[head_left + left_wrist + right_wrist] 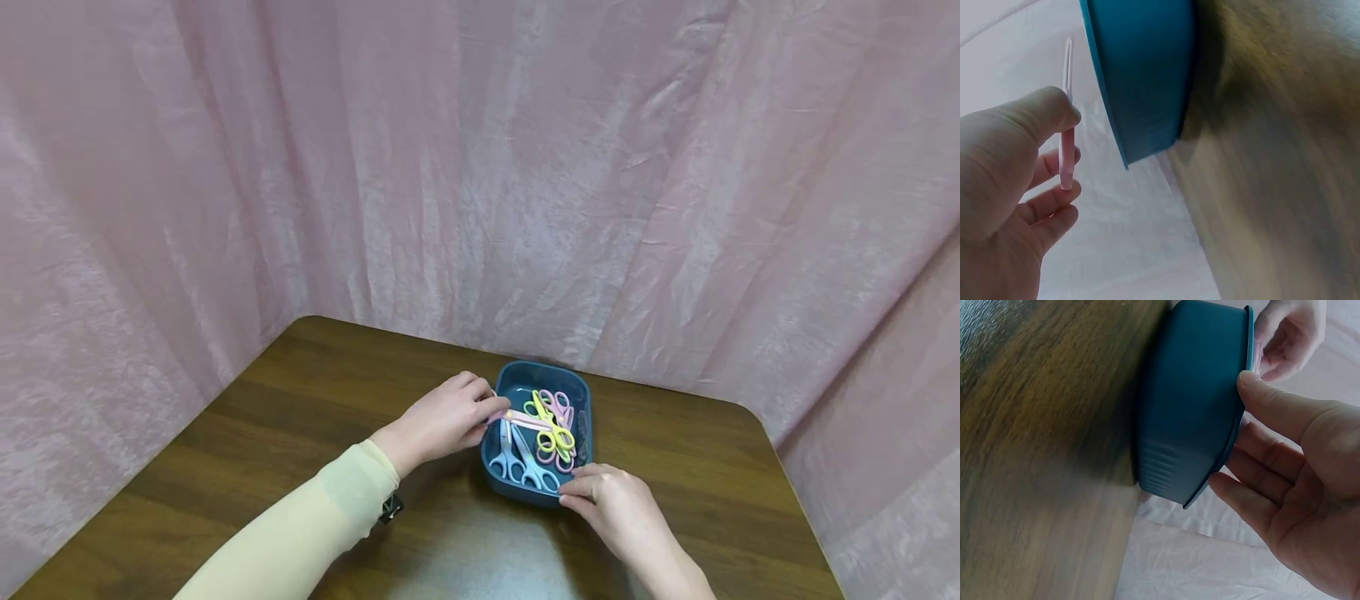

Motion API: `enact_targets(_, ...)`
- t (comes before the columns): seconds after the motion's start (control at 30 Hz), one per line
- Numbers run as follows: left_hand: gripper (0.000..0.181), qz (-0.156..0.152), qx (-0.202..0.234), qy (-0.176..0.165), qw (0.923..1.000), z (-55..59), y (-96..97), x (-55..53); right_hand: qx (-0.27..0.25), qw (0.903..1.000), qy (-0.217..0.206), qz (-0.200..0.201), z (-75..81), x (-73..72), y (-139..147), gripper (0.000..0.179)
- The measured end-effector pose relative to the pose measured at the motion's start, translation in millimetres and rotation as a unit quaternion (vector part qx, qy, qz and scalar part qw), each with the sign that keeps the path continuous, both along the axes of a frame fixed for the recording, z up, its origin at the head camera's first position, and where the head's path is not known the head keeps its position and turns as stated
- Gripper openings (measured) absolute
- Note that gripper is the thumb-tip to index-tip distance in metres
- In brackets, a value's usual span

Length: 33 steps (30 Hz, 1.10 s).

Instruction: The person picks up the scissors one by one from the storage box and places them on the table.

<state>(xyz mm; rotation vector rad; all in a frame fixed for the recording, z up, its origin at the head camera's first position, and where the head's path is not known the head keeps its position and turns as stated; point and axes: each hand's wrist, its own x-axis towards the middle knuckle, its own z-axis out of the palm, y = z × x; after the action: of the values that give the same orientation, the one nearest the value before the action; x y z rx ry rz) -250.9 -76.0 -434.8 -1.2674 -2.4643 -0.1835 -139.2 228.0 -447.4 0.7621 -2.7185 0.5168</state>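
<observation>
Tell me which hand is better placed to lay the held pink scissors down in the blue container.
Probably the left. The left hand already pinches the pink scissors, blades reaching over the blue container, while the right hand holds its rim at the near right corner.

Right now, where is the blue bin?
The blue bin sits just right of centre in the head view, far back on the table, between the left hand and the right hand.

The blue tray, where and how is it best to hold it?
The blue tray is probably best pinched by its rim, coming from the near right corner, where the right hand holds it: this thin edge juts outward.
</observation>
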Motion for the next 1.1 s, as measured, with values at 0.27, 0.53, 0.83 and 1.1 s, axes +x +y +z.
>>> enact_targets(0.27, 0.036, 0.047, 0.056, 0.008, 0.9973, -7.8, -19.7, 0.6, 0.004, 0.9999, 0.009, 0.007, 0.0, -1.9, 2.2, 0.008)
enact_targets(0.53, 0.035, 0.106, 0.073, 0.009, 0.9917, -18.3, -36.0, 3.0, -0.001, 1.0000, 0.004, 0.000, -1.0, -0.3, 1.8, 0.008)
enact_targets(0.83, 0.036, 0.157, 0.099, 0.002, 0.9826, -39.2, -56.1, -0.3, -0.004, 0.9999, 0.015, 0.006, -3.0, -0.1, 1.0, 0.009)
enact_targets(1.1, 0.032, 0.219, 0.096, -0.002, 0.9711, -39.7, -77.7, -4.9, 0.021, 0.9998, 0.002, 0.003, 1.8, -1.1, -1.1, 0.009)
